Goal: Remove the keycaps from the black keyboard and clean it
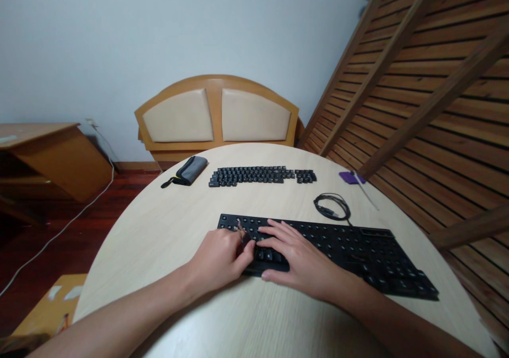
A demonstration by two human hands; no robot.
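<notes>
A black keyboard [330,241] lies slightly turned on the round table, with many of its keycaps off and bare switches showing. My left hand [225,249] is closed over the keyboard's left part, gripping a small dark object [243,236] with a thin brownish end pointing up; its kind is unclear. Some keycaps [268,254] sit on the lower rows between my hands. My right hand [292,254] rests on the keyboard with its fingers spread, thumb near the front edge. Farther back, loose black keycaps [254,174] lie in rows on the tabletop.
The round table [167,262] holds a grey zip pouch [191,170] at the back left. A coiled black cable [332,207] lies behind the keyboard. At the right are a purple item [352,177] and a thin stick [366,192]. Wooden slats [429,108] lean beside the table.
</notes>
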